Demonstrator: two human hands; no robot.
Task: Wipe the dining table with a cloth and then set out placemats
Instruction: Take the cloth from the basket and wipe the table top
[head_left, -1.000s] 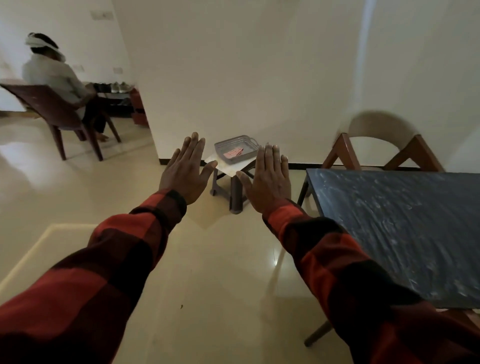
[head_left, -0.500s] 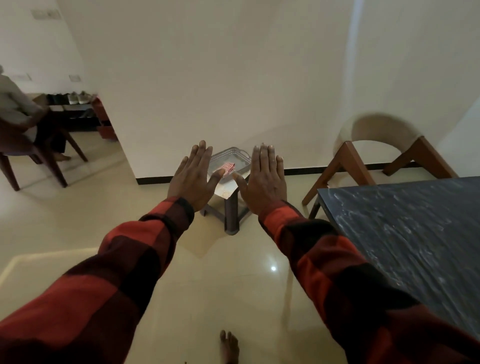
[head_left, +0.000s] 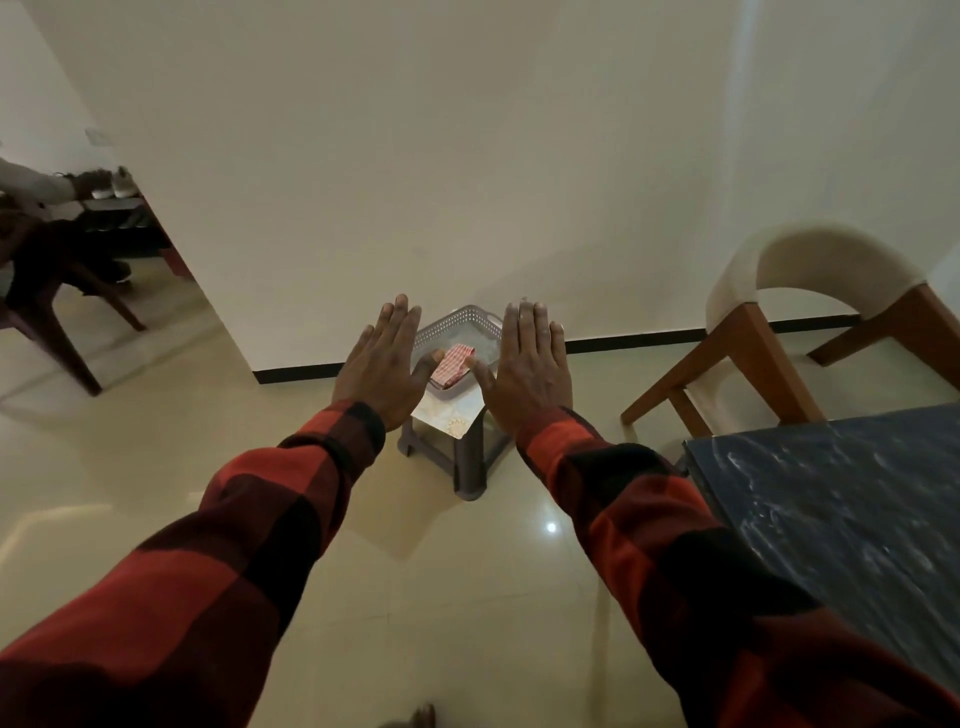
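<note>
My left hand (head_left: 382, 366): raised, back toward me, fingers straight and together, thumb out. My right hand (head_left: 527, 364): same pose, beside it, apart. Both arms outstretched in red-and-black checked sleeves (head_left: 270, 525). Nothing held.

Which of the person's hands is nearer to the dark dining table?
The right. The right hand is raised with straight fingers on the side where the dining table stands; the left hand is held up further from it, beyond the basket.

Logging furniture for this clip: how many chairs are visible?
2: a padded wooden chair at the right beside the dark table, and a dark chair at the far left, cropped. Others may be outside the frame.
</note>
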